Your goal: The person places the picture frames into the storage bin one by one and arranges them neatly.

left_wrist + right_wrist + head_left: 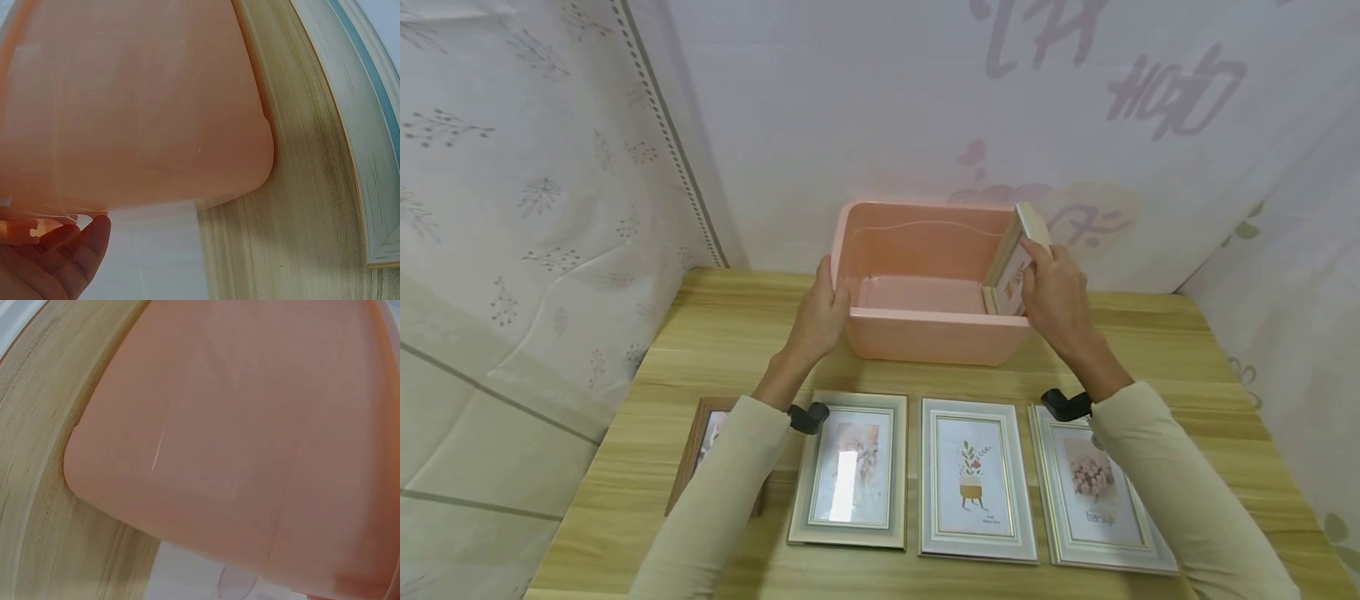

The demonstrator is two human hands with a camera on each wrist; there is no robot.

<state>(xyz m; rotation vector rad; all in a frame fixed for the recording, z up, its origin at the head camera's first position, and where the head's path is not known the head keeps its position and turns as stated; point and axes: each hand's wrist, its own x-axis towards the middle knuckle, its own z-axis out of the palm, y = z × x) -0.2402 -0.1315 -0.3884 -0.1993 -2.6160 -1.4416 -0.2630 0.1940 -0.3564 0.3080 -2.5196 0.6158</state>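
Observation:
A pink plastic bin [936, 337] stands at the back of the wooden table. At its left end my left hand [818, 312] grips the rim; in the left wrist view those fingers [94, 244] curl at the rim beside the bin wall [144, 112]. My right hand [1060, 292] holds a light-coloured picture frame [1009, 267] that leans upright inside the bin's right end. The right wrist view is filled by the bin's outer wall [231, 437], and the right hand is out of sight there.
In front of the bin lie a gold-edged picture frame [850, 471], a white one with a plant print [976, 479] and another with a flower print [1093, 483]. A brown frame [700, 442] is partly hidden by my left sleeve. A printed cloth [880, 100] hangs behind.

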